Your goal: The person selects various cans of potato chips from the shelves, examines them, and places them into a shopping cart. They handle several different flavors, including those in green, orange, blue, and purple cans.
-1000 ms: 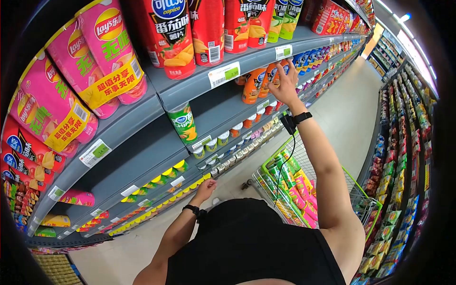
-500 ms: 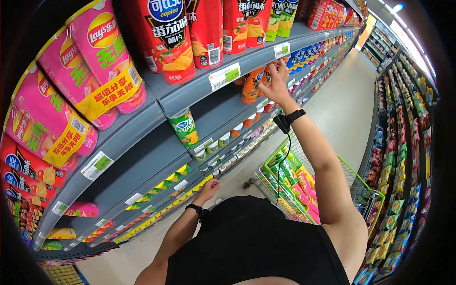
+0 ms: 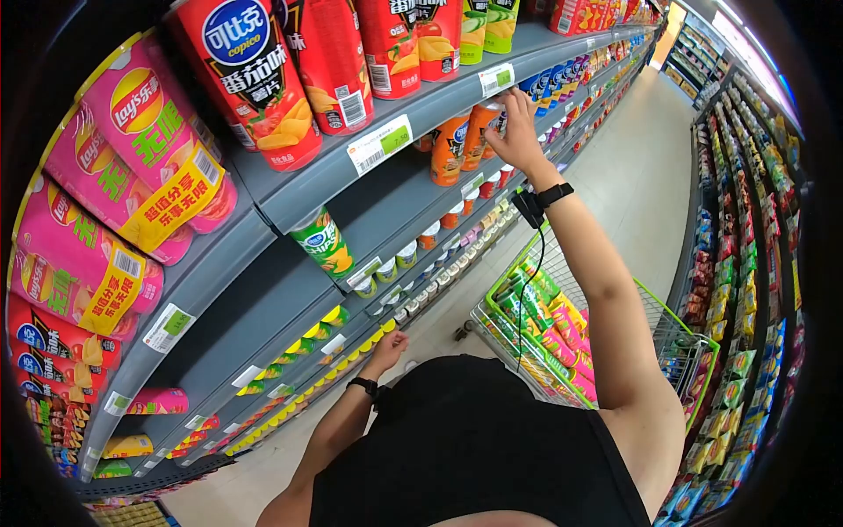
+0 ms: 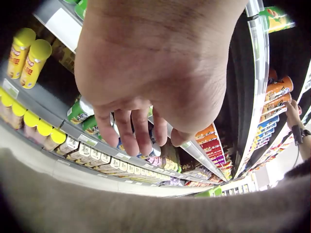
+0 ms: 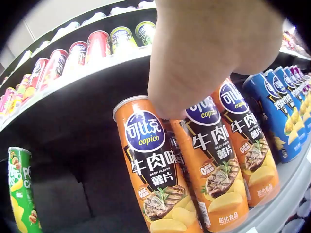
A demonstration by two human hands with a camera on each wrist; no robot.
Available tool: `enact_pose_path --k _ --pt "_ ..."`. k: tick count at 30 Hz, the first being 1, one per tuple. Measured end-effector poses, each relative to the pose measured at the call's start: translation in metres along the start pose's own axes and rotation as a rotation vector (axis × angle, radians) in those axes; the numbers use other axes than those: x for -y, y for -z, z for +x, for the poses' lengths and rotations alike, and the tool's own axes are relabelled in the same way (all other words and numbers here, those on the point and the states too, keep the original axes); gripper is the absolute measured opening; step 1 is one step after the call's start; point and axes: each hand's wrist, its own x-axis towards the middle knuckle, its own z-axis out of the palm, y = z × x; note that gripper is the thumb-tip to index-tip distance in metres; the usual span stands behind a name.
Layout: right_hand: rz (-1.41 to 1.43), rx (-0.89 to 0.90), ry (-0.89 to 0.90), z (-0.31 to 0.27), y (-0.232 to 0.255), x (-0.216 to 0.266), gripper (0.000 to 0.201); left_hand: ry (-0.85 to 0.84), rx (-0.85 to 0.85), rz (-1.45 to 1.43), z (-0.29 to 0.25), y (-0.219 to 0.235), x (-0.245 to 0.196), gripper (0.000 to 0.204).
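Observation:
My right hand (image 3: 518, 136) reaches to the second shelf and grips the top of an orange beef-flavor chip can (image 5: 218, 170), one of a front row. The thumb lies at that can's upper left side; the other fingertips are partly hidden. Another orange chip can (image 5: 158, 170) stands just left of it, and a third orange can (image 5: 248, 141) to its right, all upright. Low in front of the shelves, my left hand (image 3: 386, 351) hangs with loosely bent fingers and holds nothing; the left wrist view shows its palm side (image 4: 150, 73).
A green chip can (image 3: 322, 241) stands alone further left on the same shelf. Blue cans (image 5: 279, 111) line up to the right. Red cans (image 3: 250, 83) and pink multipacks (image 3: 145, 132) fill the shelf above. Behind my right arm stands a cart (image 3: 659, 307) loaded with chip packages.
The head view has shifted, so the shelves sit further left. My right hand stays at the orange cans, its fingers now more bent over the can top. The left hand hangs much as before.

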Motion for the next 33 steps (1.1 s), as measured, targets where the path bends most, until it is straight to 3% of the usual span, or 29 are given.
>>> enact_pose_path --k 6,9,12,16,23,28,30,31,33 --pt "0.195 -0.083 -0.059 -0.009 -0.004 -0.009 0.057 -0.012 0.002 0.005 0.003 -0.011 -0.001 0.017" --pt "0.335 0.0 -0.181 -0.007 0.006 -0.003 0.057 -0.019 -0.009 0.024 0.005 -0.018 -0.003 0.016" --pt "0.299 -0.048 -0.105 -0.011 0.012 -0.001 0.055 -0.008 -0.017 0.036 0.007 -0.027 -0.003 0.016" --pt "0.349 -0.111 -0.049 -0.022 0.033 0.008 0.057 0.011 -0.027 0.053 0.007 -0.04 -0.017 0.016" --pt "0.77 -0.219 -0.161 -0.055 0.095 0.017 0.064 -0.005 0.02 0.117 0.007 -0.059 -0.036 0.017" --pt "0.968 -0.06 -0.323 -0.108 0.122 0.026 0.059 -0.029 0.134 0.137 0.019 -0.079 -0.088 0.026" --pt "1.034 -0.015 -0.467 -0.138 0.126 0.045 0.06 -0.062 0.237 0.063 0.024 -0.092 -0.13 0.036" --pt "0.932 0.023 -0.446 -0.161 0.121 0.042 0.06 -0.138 0.276 0.08 0.027 -0.1 -0.158 0.044" --pt "0.941 0.148 -0.648 -0.19 0.125 0.059 0.07 -0.279 0.34 0.11 0.025 -0.121 -0.215 0.06"
